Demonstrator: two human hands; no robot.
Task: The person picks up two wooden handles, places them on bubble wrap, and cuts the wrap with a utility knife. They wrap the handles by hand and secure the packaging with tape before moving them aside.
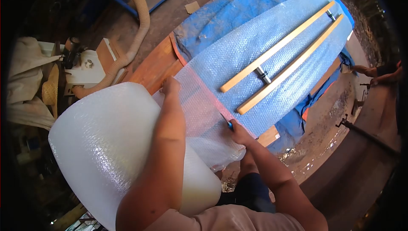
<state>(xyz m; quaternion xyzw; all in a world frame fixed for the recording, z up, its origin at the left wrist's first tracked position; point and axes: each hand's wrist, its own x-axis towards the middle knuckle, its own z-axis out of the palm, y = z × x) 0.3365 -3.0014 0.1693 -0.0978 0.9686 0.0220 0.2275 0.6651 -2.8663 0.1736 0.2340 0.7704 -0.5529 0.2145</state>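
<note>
A large roll of clear bubble wrap (100, 146) stands against my left side, and its loose sheet (195, 107) runs forward over the table. My left hand (171, 87) is closed on the sheet's far left edge, close to the roll. In my right hand (241, 134) is a blue-handled knife (230, 124), its thin blade pointing forward and left at a pinkish band across the sheet. Beyond the band, the wrap is spread flat over blue sheeting. Lying on it are two long light-wood bars (278, 48), joined by short metal brackets (263, 75).
Blue tarp (212, 27) lies under the wrap, beside a reddish wooden board (157, 71). A ribbed hose (142, 22) curves at the left near a straw hat (50, 87). Another person's hands (374, 75) show at the right, above a brown beam with a clamp (346, 124).
</note>
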